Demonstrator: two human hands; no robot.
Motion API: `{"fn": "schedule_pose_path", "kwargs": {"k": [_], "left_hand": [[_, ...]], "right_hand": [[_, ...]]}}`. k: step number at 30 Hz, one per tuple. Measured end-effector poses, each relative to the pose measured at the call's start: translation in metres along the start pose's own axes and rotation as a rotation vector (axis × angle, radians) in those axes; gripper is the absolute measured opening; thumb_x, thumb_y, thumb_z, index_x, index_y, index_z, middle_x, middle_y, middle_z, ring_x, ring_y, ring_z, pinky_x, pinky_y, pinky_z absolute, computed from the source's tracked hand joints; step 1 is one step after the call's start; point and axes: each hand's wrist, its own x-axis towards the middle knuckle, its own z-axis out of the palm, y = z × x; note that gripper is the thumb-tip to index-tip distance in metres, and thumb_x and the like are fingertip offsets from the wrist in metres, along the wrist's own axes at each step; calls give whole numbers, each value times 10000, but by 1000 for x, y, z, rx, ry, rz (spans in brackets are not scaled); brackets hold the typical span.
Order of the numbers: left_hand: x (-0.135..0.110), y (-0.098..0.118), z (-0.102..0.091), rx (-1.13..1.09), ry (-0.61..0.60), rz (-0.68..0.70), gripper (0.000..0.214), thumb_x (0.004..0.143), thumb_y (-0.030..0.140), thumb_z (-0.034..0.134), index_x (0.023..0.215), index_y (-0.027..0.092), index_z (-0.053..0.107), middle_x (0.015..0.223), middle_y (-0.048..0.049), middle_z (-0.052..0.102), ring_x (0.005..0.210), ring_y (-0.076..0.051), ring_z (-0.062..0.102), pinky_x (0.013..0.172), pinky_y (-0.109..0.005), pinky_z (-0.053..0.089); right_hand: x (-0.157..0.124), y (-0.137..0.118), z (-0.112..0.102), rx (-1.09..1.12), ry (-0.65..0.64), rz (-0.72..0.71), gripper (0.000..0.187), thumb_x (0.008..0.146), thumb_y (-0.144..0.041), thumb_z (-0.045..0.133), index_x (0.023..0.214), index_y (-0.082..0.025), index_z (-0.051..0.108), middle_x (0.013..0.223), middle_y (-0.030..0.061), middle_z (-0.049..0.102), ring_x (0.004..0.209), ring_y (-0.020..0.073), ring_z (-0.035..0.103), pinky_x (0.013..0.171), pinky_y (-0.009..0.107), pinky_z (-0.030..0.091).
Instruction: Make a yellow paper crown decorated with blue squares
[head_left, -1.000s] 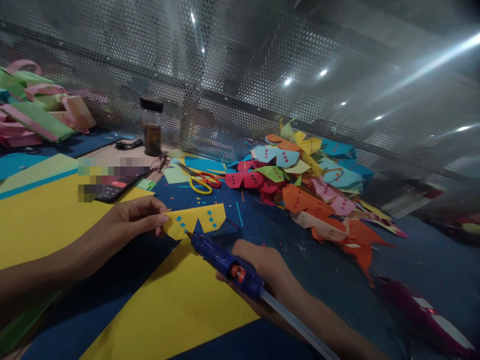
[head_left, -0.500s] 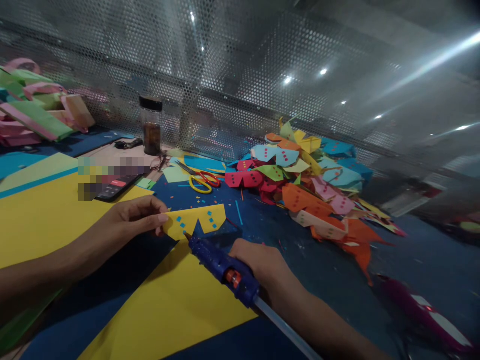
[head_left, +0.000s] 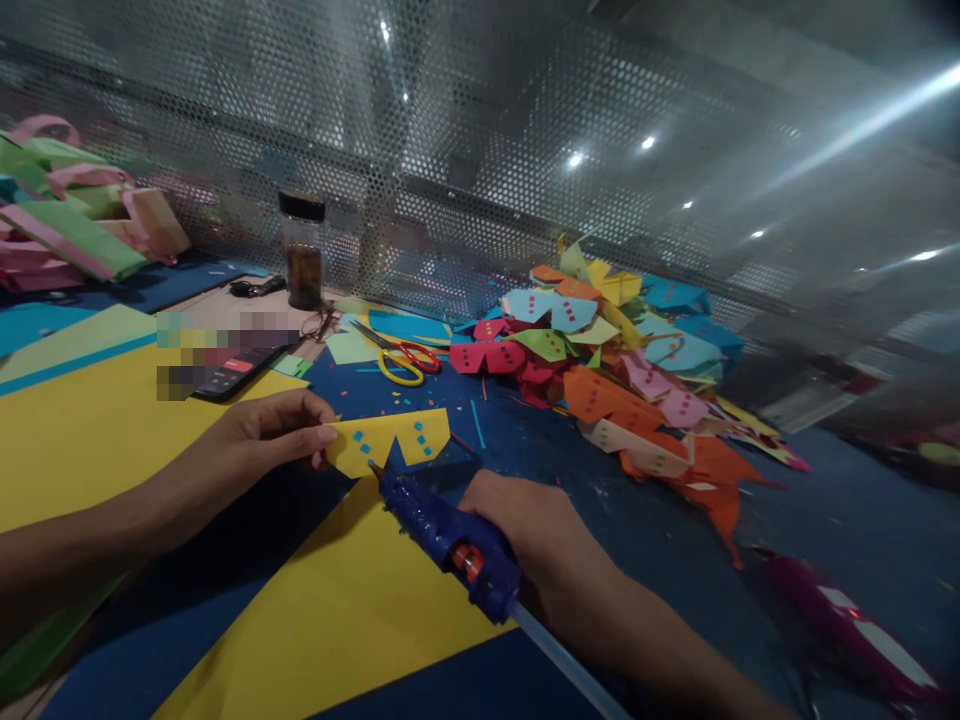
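Observation:
My left hand (head_left: pixel 262 440) pinches the left edge of a yellow paper butterfly (head_left: pixel 390 440) dotted with small blue squares, holding it just above the blue table. My right hand (head_left: pixel 525 535) grips a blue glue gun (head_left: pixel 446 540) with a clear glue stick sticking out of its back. The gun's nozzle touches the lower middle of the yellow butterfly. A large yellow paper sheet (head_left: pixel 337 610) lies under the gun.
A heap of coloured paper butterflies (head_left: pixel 615 370) lies at centre right. Yellow-and-red scissors (head_left: pixel 401 362), a dark-lidded jar (head_left: pixel 302 250) and a phone (head_left: pixel 225 375) lie behind. More yellow paper (head_left: pixel 82 430) lies left, folded paper pieces (head_left: pixel 67 225) far left. A perforated metal screen (head_left: pixel 480 150) backs the table.
My right hand has shifted slightly on the glue gun, with the nozzle staying at the butterfly. My left hand and the butterfly have hardly moved.

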Motion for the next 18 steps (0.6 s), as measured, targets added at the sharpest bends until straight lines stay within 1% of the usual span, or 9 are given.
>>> {"fn": "schedule_pose_path", "kwargs": {"k": [3,6,11,14,18], "left_hand": [[-1,1,-1,7,-2,12,216,849,463,783,815,258,723,704,39,701,696,-160,634,647,-235,474],[-1,4,-2,4,-16,27,238,862,479,772,807,251,729,712,35,708,691,-158,641,663,-239,490],[2,10,-3,-25,-20,34,224,798,447,818,785,241,732,680,30,705,648,-157,641,640,-245,516],[4,11,-3,-34,-36,40,222,781,437,830,778,236,734,675,25,709,636,-155,643,630,-244,524],[3,11,-3,-61,-42,28,222,773,424,836,777,227,734,679,19,707,640,-154,645,629,-247,532]], "right_hand": [[3,0,-7,18,-21,-35,106,930,-121,575,953,-204,636,918,20,707,791,152,632,688,252,370],[8,-3,-19,-5,-34,-68,103,963,-126,558,932,-200,622,895,19,698,777,153,625,687,257,373],[19,-11,-39,-93,-82,-105,91,1003,-153,554,961,-184,628,903,36,703,780,170,630,669,280,362],[22,-13,-43,-130,-131,-96,79,995,-132,581,969,-182,636,910,30,706,775,164,634,661,280,354],[23,-9,-42,-167,-181,-77,105,949,-91,639,972,-193,646,936,16,715,788,155,636,662,273,351]]}}
